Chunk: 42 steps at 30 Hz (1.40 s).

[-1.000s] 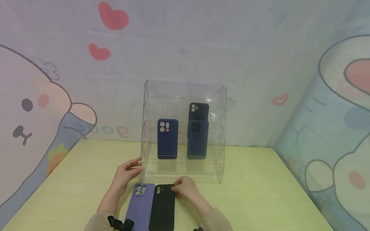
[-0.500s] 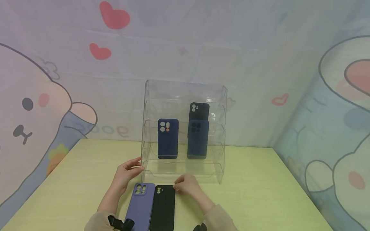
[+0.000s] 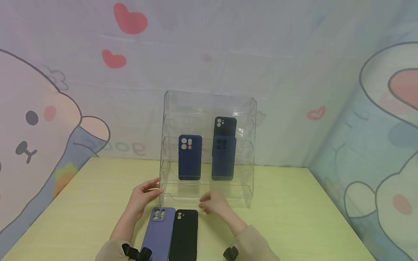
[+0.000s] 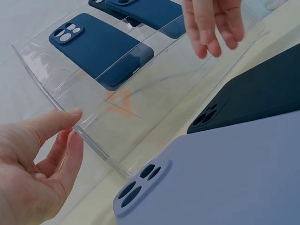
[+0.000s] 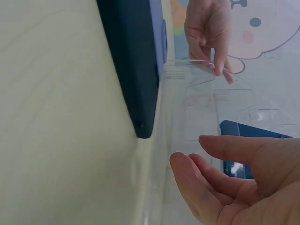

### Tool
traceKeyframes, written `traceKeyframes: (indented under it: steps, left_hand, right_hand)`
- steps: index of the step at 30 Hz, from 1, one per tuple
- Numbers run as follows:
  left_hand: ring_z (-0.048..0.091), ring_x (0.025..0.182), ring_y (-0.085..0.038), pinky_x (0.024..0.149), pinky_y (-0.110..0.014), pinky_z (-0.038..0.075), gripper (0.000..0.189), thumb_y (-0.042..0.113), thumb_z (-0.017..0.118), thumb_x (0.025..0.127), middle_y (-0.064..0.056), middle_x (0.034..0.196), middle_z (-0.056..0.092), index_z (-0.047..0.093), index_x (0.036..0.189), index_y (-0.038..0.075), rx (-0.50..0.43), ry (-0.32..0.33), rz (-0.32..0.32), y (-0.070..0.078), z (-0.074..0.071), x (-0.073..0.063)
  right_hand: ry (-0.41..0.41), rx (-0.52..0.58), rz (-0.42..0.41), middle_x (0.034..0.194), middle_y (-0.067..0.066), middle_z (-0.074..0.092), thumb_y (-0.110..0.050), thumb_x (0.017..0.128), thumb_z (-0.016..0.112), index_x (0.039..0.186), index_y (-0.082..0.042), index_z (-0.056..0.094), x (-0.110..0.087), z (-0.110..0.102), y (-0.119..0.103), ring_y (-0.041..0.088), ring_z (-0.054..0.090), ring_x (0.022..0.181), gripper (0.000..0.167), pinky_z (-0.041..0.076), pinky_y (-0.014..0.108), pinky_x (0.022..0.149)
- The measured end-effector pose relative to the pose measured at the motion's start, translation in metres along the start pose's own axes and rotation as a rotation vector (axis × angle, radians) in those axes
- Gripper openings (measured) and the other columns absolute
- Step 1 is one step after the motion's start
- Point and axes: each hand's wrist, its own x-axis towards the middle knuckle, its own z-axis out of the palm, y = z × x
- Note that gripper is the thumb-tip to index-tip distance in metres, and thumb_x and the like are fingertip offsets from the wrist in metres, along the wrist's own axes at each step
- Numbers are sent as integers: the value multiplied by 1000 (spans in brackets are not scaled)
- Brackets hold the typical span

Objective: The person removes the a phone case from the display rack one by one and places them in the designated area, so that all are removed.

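Note:
My left hand (image 3: 142,195) pinches the left side edge of a clear acrylic tiered display rack (image 3: 206,101), thumb in front and fingers behind, as the left wrist view (image 4: 47,161) shows. My right hand (image 3: 216,203) hovers by the rack's front with fingers loosely bent and nothing between them. Just left of it on the table lies a black phone case (image 3: 184,235). A purple phone case (image 3: 158,235) lies beside that one. Standing in the rack are a dark blue phone case (image 3: 190,163) on the left, another blue phone case (image 3: 223,161) on the right, and a dark phone case (image 3: 228,125) behind it.
The pale yellow table (image 3: 284,217) reaches back to a hanging cloth backdrop (image 3: 287,72) with hearts and cartoon animals. The backdrop also closes off both sides. Black wrist camera mounts (image 3: 137,252) sit at the sleeves.
My right hand has let go of the black case's upper right corner and moved slightly right and toward the rack. The left hand keeps its hold on the rack's edge.

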Motion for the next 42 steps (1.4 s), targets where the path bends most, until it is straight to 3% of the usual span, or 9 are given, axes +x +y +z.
traceKeyframes:
  steps: [8,21,26,33,42]
  left_hand:
    - [63,87,2,85,-14,53,57,6,65,93,-4,116,57,45,145,2,0,2,-1,0,0,1]
    - [64,87,1,85,-15,54,56,5,66,92,-2,112,58,45,145,1,-1,-2,13,-2,-1,0]
    - [63,87,1,85,-16,54,56,4,66,91,-9,116,58,46,143,-1,-15,5,18,-2,0,0]
    - [64,86,1,84,-15,54,56,4,66,91,-1,109,58,47,143,-1,-15,7,21,-2,1,-1]
    - [64,87,1,85,-15,54,55,5,66,91,-4,112,58,47,143,0,-5,7,25,0,0,-1]
  right_hand:
    - [16,0,-26,94,15,71,-6,86,69,105,7,67,15,-19,-16,16,65,71,23,60,30,66]
    - [228,-3,-150,97,17,73,-7,87,68,107,4,70,35,-64,-62,23,72,77,23,61,30,68]
    - [287,6,-190,101,18,72,-6,87,66,109,3,69,42,-70,-77,27,72,82,24,61,31,71]
    - [370,-67,-239,110,14,72,-10,87,68,116,-1,68,53,-73,-96,27,72,92,31,60,34,78]
    - [347,-85,-293,132,18,61,-9,90,67,133,1,57,64,-68,-110,32,63,117,46,54,43,97]
